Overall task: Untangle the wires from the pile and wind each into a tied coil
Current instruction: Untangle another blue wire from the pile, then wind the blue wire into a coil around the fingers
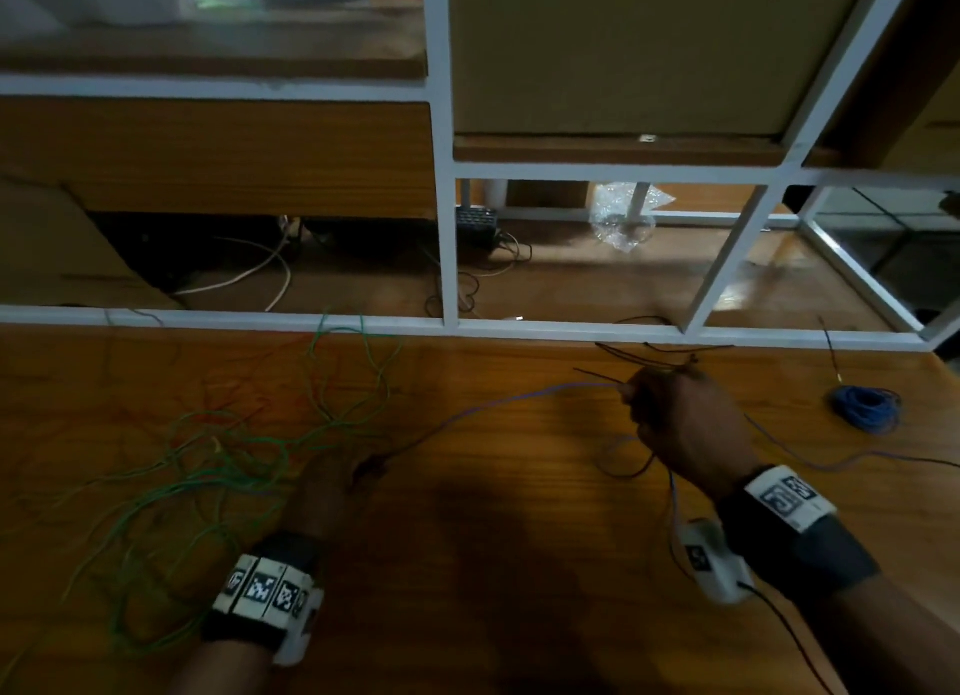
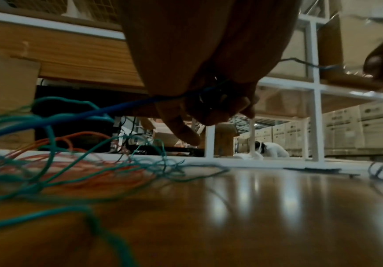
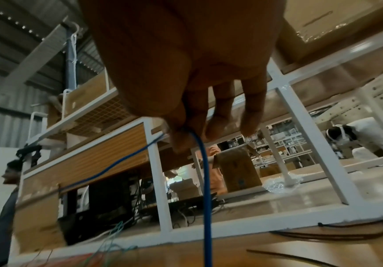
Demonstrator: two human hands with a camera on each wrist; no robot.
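The head view is dim and warm-toned, with soft detail throughout; a broad dark shadow lies on the bench (image 1: 519,564) between the two forearms. The white shelf frame (image 1: 447,227) bows at the edges from wide-angle distortion. In the left wrist view, brighter light comes from the background, leaving pale vertical streaks of glare on the glossy bench (image 2: 266,198); the nearest green wires (image 2: 48,180) are blurred. In the right wrist view the close fingers (image 3: 250,108) are out of focus and backlit
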